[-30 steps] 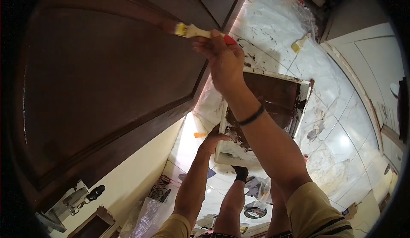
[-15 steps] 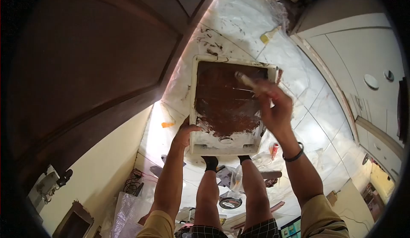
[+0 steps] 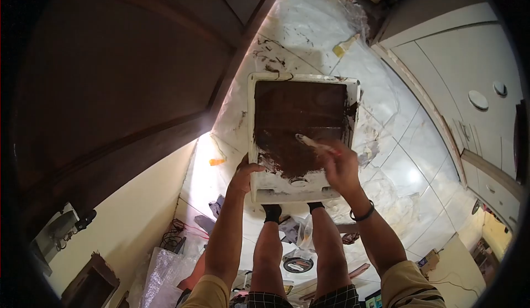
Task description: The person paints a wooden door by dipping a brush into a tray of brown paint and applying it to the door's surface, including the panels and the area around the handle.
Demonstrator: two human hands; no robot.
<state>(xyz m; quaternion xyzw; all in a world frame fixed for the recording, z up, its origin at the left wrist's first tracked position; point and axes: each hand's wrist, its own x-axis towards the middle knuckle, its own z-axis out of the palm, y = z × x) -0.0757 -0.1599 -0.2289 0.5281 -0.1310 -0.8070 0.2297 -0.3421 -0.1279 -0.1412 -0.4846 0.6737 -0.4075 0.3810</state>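
A white, rimmed rectangular panel, like a drawer front point(image 3: 282, 194), is in front of my legs, most of its face coated in dark brown paint point(image 3: 301, 106). White still shows along its lower part, around a small round fitting point(image 3: 298, 181). My left hand point(image 3: 243, 175) grips the panel's lower left edge, thumb over the rim. In my right hand point(image 3: 341, 165) is a paintbrush point(image 3: 310, 141), held over the lower middle of the painted area with its tip pointing up and left. Fingers are wrapped round the handle.
Plastic sheeting and brown smears cover the tiled floor point(image 3: 408, 167). A yellow-handled brush point(image 3: 346, 46) lies beyond the panel, and a small orange piece point(image 3: 217, 162) to the left. A dark wooden door point(image 3: 127, 59) stands left, white cabinets point(image 3: 458, 76) right. A roll of tape point(image 3: 298, 264) sits between my legs.
My right hand and the paintbrush have moved down and left across the panel, from its upper right to its lower middle. The left hand keeps its hold on the edge.
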